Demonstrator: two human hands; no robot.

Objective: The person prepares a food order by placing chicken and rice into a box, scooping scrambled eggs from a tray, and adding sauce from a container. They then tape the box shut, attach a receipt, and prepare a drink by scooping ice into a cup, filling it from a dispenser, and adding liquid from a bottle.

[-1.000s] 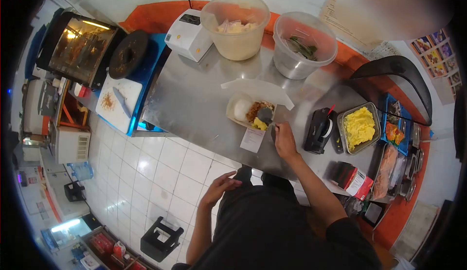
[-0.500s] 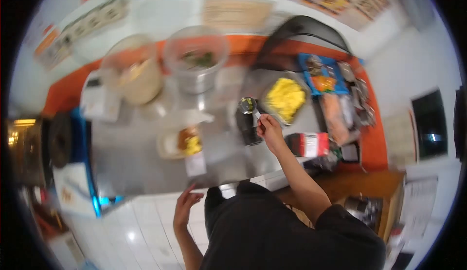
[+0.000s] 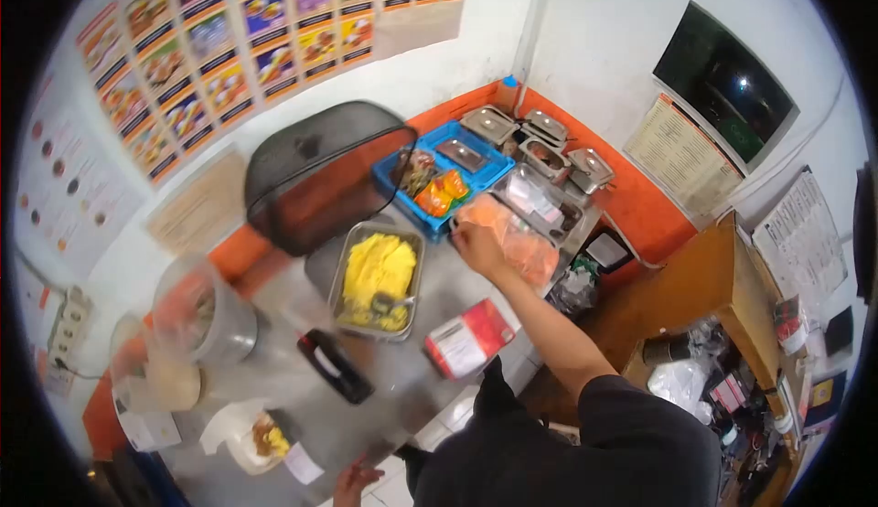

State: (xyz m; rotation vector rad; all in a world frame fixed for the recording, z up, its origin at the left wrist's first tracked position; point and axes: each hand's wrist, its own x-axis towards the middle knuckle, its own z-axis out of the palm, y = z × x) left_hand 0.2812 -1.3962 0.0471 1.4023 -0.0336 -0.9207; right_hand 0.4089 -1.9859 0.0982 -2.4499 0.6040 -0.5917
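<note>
My right hand [image 3: 477, 249] is at the near-left edge of a tray of orange-pink food [image 3: 526, 256], fingers bent and closed; what they grip, if anything, is hidden. Left of it, a metal tray of yellow food [image 3: 377, 269] has a dark scoop [image 3: 384, 303] lying on the food. My left hand [image 3: 355, 481] hangs at the table's front edge with its fingers apart, holding nothing. Near it a white open box [image 3: 247, 438] holds brown and yellow food, with a paper slip [image 3: 303, 463] beside it. A red and white carton [image 3: 470, 338] lies near the front edge.
A blue crate [image 3: 494, 171] with packets stands at the back beside lidded metal containers [image 3: 546, 155]. A black mesh cover [image 3: 320, 169] leans behind the yellow food. Clear tubs [image 3: 219, 324] stand at left, and a black object [image 3: 335, 366] lies mid-table. A wooden cabinet [image 3: 681, 278] is right.
The view has turned right. My right hand has let go of the scoop, which now lies in the yellow food, and has moved right to the orange-pink food.
</note>
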